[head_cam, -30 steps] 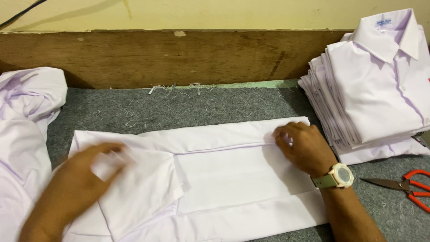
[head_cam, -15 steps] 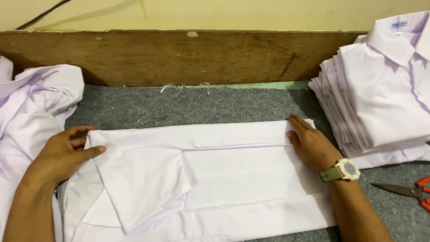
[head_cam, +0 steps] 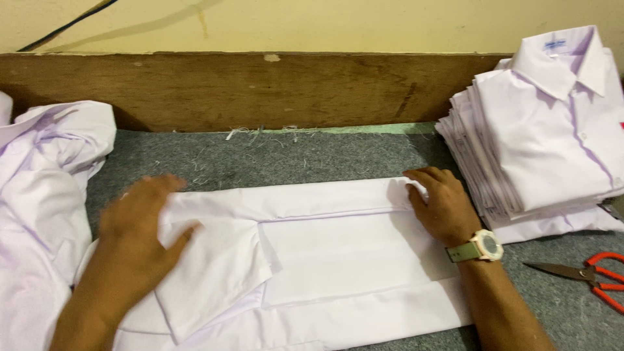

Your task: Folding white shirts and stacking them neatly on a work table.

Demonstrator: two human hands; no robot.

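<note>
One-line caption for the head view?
Both hands, left hand and right hand, press a white shirt flat on grey felt.

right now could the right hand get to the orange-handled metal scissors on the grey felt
Probably yes. The right hand presses the flat white shirt, and the orange-handled metal scissors lie uncovered on the grey felt just beside that wrist, with nothing between them.

white shirt (head_cam: 338, 260) | partly folded, sides turned in, one sleeve laid across the body | lies flat, lengthwise left to right, on grey felt | long upper edge creased straight | ends pressed down
</note>
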